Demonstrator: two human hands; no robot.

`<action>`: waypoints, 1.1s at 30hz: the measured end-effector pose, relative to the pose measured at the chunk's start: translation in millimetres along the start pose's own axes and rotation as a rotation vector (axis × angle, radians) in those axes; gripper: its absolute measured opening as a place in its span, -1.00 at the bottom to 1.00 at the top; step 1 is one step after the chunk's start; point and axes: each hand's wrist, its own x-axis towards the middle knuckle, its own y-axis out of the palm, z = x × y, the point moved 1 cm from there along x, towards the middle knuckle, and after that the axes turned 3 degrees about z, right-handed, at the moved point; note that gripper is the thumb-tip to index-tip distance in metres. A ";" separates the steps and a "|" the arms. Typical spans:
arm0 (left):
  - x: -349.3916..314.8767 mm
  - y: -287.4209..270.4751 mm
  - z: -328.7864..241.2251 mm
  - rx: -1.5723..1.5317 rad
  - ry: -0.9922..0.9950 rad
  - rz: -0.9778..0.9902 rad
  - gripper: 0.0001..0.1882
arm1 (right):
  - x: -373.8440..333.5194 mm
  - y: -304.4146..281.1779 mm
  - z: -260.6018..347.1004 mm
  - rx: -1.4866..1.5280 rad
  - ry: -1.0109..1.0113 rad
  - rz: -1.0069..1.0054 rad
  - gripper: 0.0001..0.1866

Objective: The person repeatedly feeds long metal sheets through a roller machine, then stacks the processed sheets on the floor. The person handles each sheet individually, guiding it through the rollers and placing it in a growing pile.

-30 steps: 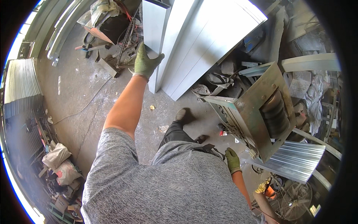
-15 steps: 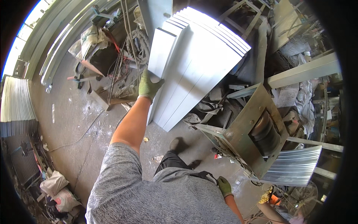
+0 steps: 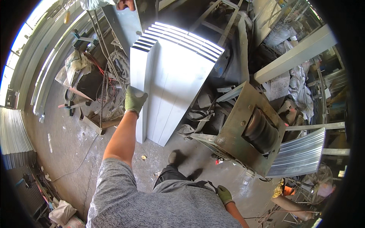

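My left hand [image 3: 135, 101], in a green glove, grips across a long white metal tube [image 3: 138, 72]. Its thumb points right over the face and its fingers lie at the left edge. That tube stands at the left side of a stack of white rectangular tubes [image 3: 182, 68], which spreads toward the far end. The far end of the gripped tube sits about level with those beside it. My right hand [image 3: 225, 195], also green-gloved, hangs at my right hip. Its fingers show in part, loosely apart, with nothing visible in them.
A metal-framed roller machine [image 3: 249, 131] stands at the right with a corrugated sheet [image 3: 298, 154] beside it. Another person's yellow-gloved hand [image 3: 278, 188] is at lower right. Cables and sacks [image 3: 78, 62] clutter the left. Part of another person [image 3: 125, 4] shows at the top.
The gripped tube has slid away from me, so its far end lines up with the stack. The view has shifted. Part of a person has appeared at the top.
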 end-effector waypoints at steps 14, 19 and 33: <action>37.9 23.3 52.4 -0.605 -0.149 0.173 -0.47 | -2.6 19.5 26.6 -0.088 -0.129 -0.012 -0.29; 40.4 33.9 81.2 -0.537 0.026 0.092 -0.02 | -6.5 21.1 21.6 -0.047 -0.124 -0.039 -0.33; -291.3 30.3 158.4 0.271 -0.424 0.793 -0.22 | 1.6 22.8 -135.9 -0.055 -0.016 -0.014 -0.26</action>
